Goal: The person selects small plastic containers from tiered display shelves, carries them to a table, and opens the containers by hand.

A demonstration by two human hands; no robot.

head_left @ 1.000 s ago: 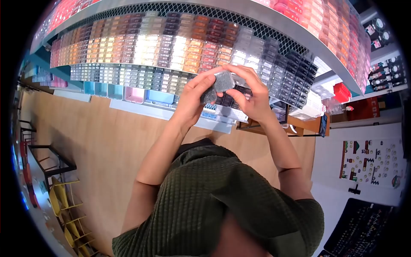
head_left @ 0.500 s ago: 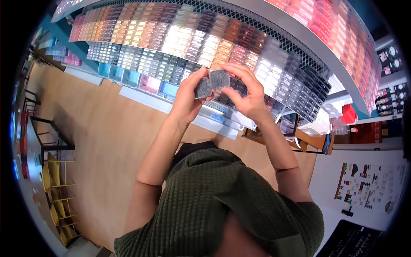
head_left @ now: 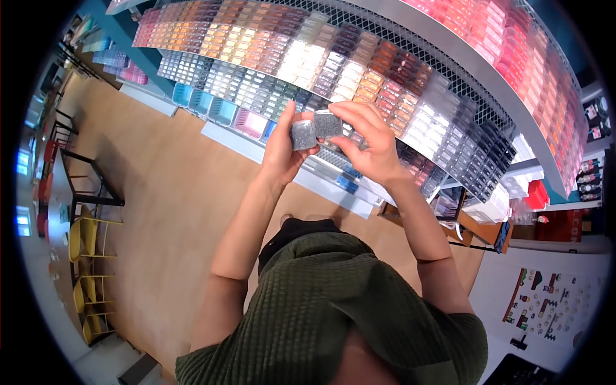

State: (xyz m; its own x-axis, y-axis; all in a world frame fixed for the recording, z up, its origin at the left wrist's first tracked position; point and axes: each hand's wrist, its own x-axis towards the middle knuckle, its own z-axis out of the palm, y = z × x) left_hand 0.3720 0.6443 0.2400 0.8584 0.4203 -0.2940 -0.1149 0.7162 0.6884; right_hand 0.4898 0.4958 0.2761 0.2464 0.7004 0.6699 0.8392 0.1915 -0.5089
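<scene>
The left hand [head_left: 281, 151] holds one grey box [head_left: 303, 135], and the right hand [head_left: 378, 153] holds another, the dark box [head_left: 328, 124]. The two boxes are side by side, the right one a little higher; whether they touch, I cannot tell. The right fingers are bent narrow, with the thumb near the lower edge and a finger at the upper edge, probably so that the broad face is not covered. The left hand supports its box from the side and below, which seems to leave this face visible also. Such closeness probably makes the greys easy to compare. Beyond the hands, small boxes [head_left: 350, 76] stand in sloping rows, seemingly grouped by colour, and baskets [head_left: 222, 110] sit lower.
</scene>
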